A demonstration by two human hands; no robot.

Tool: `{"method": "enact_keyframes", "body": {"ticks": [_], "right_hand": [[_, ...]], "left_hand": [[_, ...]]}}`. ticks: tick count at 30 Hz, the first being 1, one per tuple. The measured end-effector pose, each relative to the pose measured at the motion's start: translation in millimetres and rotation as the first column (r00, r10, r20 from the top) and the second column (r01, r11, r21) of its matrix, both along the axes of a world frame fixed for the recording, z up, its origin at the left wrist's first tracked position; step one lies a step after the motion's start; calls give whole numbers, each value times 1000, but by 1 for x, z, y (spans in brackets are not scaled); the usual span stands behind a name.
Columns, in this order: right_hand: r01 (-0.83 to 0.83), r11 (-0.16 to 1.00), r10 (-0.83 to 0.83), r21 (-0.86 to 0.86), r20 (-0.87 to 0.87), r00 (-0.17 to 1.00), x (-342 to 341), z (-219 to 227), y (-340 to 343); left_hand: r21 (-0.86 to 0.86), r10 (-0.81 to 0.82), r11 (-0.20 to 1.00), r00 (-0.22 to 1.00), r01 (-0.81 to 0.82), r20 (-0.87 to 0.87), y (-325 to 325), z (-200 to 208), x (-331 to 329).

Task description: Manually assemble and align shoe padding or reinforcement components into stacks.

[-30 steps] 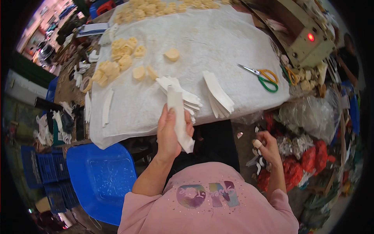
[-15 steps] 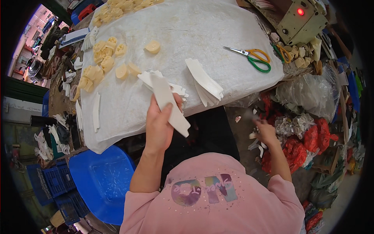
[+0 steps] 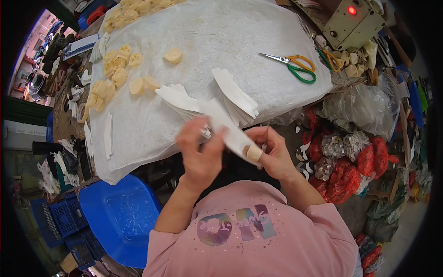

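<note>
A long white strip, blurred by motion, slants over the table's near edge. My right hand grips its lower end between thumb and fingers. A tan wrap shows at the thumb; a small dark bit beside the fingers is too unclear to name. My left hand is smeared, its thumb and fingers apart beside the strip, with nothing evident in them. Just beyond lies a fanned stack of white strips. A second stack lies to its right.
Scissors with orange and green handles lie on the white-covered table. Cream-coloured moulded pieces are heaped at left. A blue plastic basin stands below left, red bags at right. A machine box with a red light is far right.
My right hand has come up from the lower right and taken the strip's lower end. My left hand's fingers have spread from the strip, which has shifted right.
</note>
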State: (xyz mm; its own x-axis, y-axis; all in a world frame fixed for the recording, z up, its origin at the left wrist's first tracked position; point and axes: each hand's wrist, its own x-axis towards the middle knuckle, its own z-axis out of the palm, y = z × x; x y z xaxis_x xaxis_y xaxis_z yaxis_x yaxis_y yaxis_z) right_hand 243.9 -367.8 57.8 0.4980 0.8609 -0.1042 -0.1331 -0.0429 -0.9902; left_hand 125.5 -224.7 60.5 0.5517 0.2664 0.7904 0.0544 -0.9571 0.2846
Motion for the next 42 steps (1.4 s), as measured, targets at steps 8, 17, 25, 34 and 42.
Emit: {"method": "enact_keyframes", "body": {"ticks": [8,17,25,34,42], "right_hand": [[-164,978,208,-129,539,816,-14,-4,9],[-105,990,128,-92,892,434,-4,22,36],[-125,987,28,98,668,743,-3,7,42],[-205,912,399,-354,656,640,34,0,-6],[-111,993,116,-36,409,905,6,6,21]], "left_hand": [[-943,-292,55,908,329,300,-1,-16,-11],[-959,-349,226,934,169,82,-7,-4,-15],[-928,-341,-214,867,305,363,-15,-20,-13],[-862,-78,-331,899,384,430,6,-10,-13],[-839,-151,-340,856,425,495,-6,-5,0]]}}
